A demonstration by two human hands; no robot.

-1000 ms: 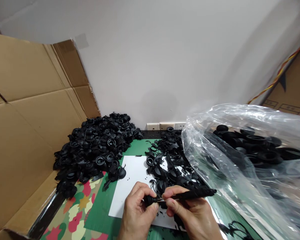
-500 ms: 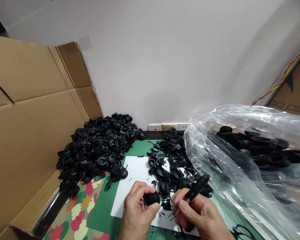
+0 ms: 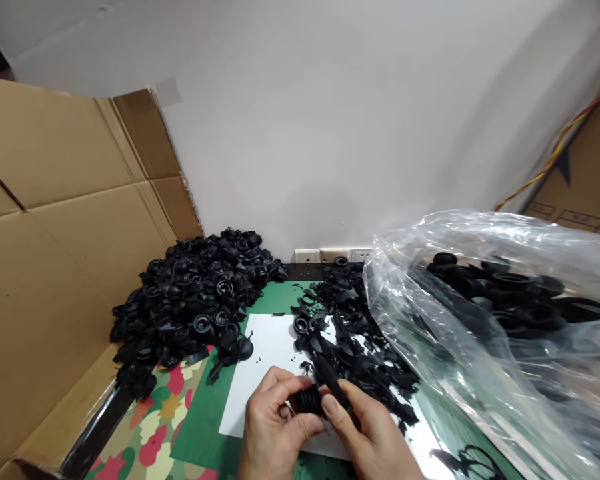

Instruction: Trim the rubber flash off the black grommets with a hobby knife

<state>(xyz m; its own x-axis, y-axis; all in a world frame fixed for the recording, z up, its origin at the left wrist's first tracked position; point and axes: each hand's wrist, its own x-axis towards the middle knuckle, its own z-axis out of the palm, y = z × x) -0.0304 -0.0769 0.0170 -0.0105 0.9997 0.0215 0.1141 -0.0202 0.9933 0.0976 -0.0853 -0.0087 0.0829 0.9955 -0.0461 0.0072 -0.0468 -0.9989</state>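
Note:
My left hand is closed round a small black ribbed rubber part, held over a white sheet near the bottom edge of the view. My right hand grips a thin black-handled tool, whose handle points up and to the left over the part. Its tip is hidden between my fingers. The two hands touch at the part.
A big pile of black ribbed parts lies at the left against a cardboard box wall. Black trimmings are strewn right of the sheet. A clear plastic bag with more black parts fills the right side. Wall sockets sit behind.
The tool in my right hand has swung from pointing right to pointing up and left, and my right hand has closed in on the part. My left hand has turned the part slightly.

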